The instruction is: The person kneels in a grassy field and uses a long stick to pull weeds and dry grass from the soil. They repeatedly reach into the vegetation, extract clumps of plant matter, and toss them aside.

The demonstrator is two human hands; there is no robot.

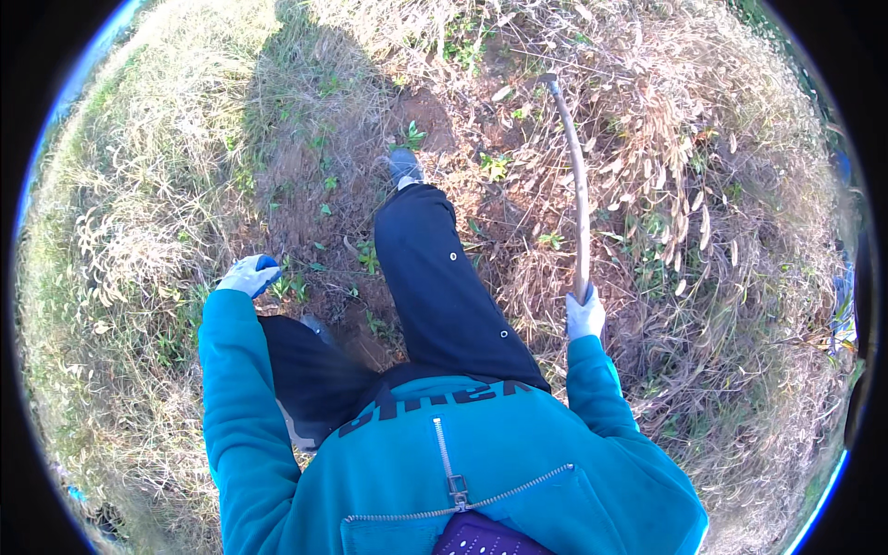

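Observation:
My right hand [585,313], in a white and blue work glove, is closed around the lower end of a long, slightly curved wooden handle [580,201]. A small dark metal head [548,78] sits at the handle's far end, like that of a hoe, over dry grass and soil. My left hand [251,275], gloved the same way, hangs beside my left knee with its fingers curled. Whether it holds anything cannot be seen. Small green plants [295,284] grow just right of it.
A shoe [404,166] of mine stands forward on bare reddish soil [423,118]. Tall dry grass [139,173] borders the left, and dry seed heads [666,166] fill the right. Low green plants [494,166] dot the ground between. My shadow falls ahead.

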